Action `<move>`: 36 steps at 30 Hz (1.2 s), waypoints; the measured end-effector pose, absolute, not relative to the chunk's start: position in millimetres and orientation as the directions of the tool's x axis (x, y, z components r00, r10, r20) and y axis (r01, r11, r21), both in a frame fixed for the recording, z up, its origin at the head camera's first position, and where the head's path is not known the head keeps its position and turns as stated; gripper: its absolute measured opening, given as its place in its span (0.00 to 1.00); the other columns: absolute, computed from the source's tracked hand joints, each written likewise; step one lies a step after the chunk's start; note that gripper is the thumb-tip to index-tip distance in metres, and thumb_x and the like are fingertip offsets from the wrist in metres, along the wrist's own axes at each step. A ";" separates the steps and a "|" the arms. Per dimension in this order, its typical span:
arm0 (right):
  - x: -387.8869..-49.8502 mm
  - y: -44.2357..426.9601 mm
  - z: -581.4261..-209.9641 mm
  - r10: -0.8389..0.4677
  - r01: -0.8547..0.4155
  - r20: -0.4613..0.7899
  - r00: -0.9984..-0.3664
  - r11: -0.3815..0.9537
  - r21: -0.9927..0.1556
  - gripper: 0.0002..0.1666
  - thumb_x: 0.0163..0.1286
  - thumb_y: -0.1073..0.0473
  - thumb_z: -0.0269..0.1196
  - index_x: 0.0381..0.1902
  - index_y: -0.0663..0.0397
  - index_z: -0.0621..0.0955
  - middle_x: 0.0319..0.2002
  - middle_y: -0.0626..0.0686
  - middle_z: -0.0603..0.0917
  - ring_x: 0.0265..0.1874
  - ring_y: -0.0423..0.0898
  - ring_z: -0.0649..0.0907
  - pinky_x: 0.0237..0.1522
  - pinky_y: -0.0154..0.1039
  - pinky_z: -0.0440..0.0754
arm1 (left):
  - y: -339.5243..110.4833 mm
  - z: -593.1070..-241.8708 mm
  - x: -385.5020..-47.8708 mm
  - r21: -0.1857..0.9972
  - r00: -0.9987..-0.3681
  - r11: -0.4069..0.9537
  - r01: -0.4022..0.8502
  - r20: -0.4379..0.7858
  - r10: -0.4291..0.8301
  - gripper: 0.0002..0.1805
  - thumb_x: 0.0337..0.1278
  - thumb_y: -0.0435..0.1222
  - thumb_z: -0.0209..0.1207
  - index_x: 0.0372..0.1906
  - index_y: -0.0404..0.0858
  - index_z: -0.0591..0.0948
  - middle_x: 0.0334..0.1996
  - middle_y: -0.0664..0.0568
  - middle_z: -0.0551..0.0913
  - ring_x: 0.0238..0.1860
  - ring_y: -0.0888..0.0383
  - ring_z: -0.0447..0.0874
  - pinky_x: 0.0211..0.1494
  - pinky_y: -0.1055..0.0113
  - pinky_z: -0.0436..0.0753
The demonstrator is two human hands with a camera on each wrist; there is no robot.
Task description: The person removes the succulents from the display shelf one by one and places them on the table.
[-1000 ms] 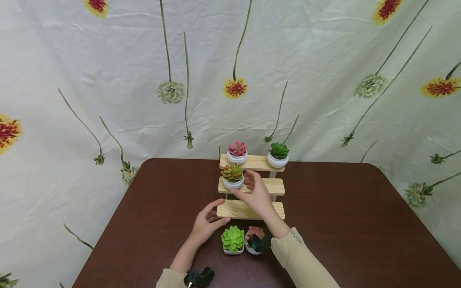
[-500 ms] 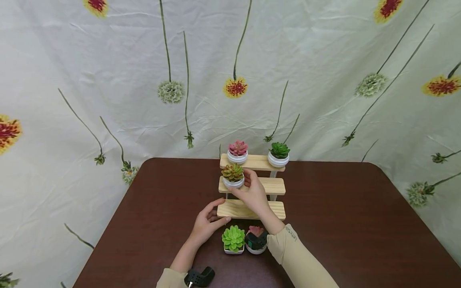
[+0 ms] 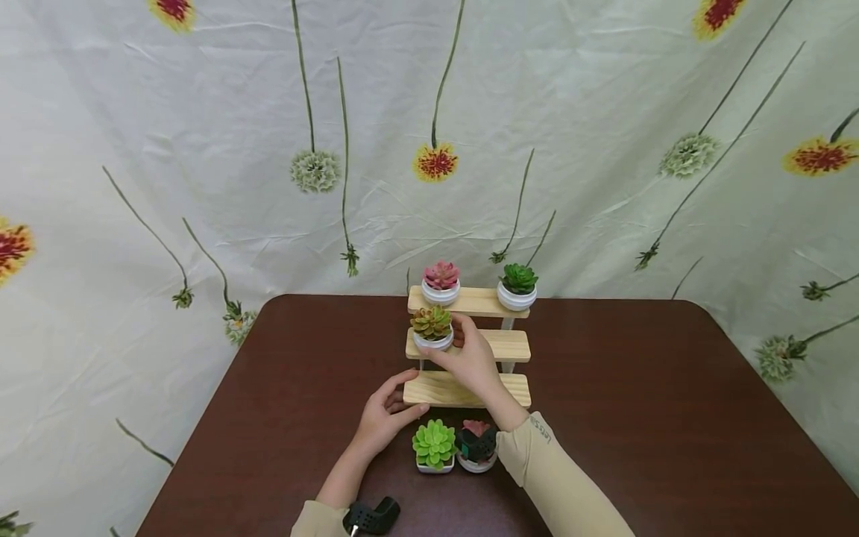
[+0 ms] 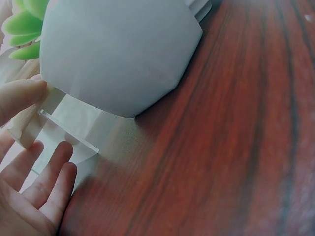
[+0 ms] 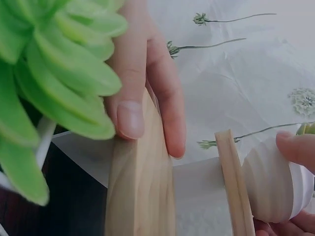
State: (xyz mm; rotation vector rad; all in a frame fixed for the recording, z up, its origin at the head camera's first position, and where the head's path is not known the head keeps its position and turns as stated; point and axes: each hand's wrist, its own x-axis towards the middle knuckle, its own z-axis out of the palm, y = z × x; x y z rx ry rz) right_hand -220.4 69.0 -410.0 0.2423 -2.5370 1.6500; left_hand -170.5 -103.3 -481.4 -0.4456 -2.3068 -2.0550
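Note:
A three-step wooden stand [image 3: 506, 347] with clear supports stands on the table. My right hand [image 3: 473, 365] holds the white round pot of a yellow-green, red-tipped succulent [image 3: 432, 323] at the left of the middle step. In the right wrist view, that pot [image 5: 270, 182] sits against the step's board, thumb and fingers around it. My left hand [image 3: 382, 421] pinches the left end of the bottom step [image 3: 443, 389]. Its thumb [image 5: 130, 118] lies on the near edge, with a finger on the far side. In the left wrist view, several fingertips [image 4: 61, 150] are beside the clear support [image 4: 74, 140].
On the top step are a pink succulent [image 3: 441, 280] at left and a dark green succulent [image 3: 517, 283] at right. In front of the stand, a bright green succulent [image 3: 434, 444] is next to a reddish succulent [image 3: 476, 426], partly hidden by the right wrist camera [image 3: 476, 445].
My right wrist has shifted slightly left, its fingers staying at the yellow-green succulent's pot. The left hand keeps its place on the bottom step.

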 end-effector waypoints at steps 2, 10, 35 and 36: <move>-219.9 69.6 -409.0 -0.077 -0.185 0.169 -0.983 0.396 -0.899 0.43 0.52 0.52 0.73 0.63 0.59 0.69 0.53 0.59 0.76 0.50 0.53 0.77 0.53 0.47 0.75 | -103.2 -481.0 -170.6 0.970 -0.959 0.096 0.224 0.202 0.196 0.31 0.50 0.27 0.66 0.61 0.30 0.71 0.60 0.39 0.71 0.38 0.59 0.79 0.46 0.63 0.80; -215.2 71.5 -407.6 -0.067 -0.159 0.144 -0.987 0.406 -0.900 0.42 0.51 0.49 0.74 0.60 0.61 0.72 0.53 0.58 0.77 0.51 0.52 0.78 0.52 0.44 0.76 | -103.2 -482.4 -171.0 0.968 -0.959 0.103 0.229 0.207 0.193 0.31 0.50 0.27 0.66 0.61 0.31 0.71 0.60 0.39 0.72 0.38 0.59 0.79 0.46 0.63 0.80; -179.5 98.9 -400.8 -0.054 -0.204 0.198 -0.979 0.378 -0.903 0.40 0.49 0.49 0.75 0.58 0.57 0.75 0.50 0.55 0.79 0.49 0.51 0.79 0.52 0.45 0.77 | -102.0 -482.0 -170.2 0.965 -0.961 0.115 0.236 0.215 0.173 0.30 0.49 0.27 0.67 0.60 0.31 0.73 0.59 0.39 0.73 0.37 0.60 0.80 0.45 0.65 0.80; -178.3 100.1 -400.8 -0.051 -0.205 0.201 -0.978 0.378 -0.903 0.40 0.49 0.49 0.75 0.58 0.57 0.75 0.50 0.55 0.80 0.49 0.51 0.79 0.52 0.45 0.77 | -102.0 -482.1 -170.2 0.964 -0.961 0.119 0.239 0.217 0.171 0.30 0.48 0.27 0.67 0.60 0.31 0.73 0.58 0.39 0.73 0.37 0.60 0.80 0.45 0.65 0.80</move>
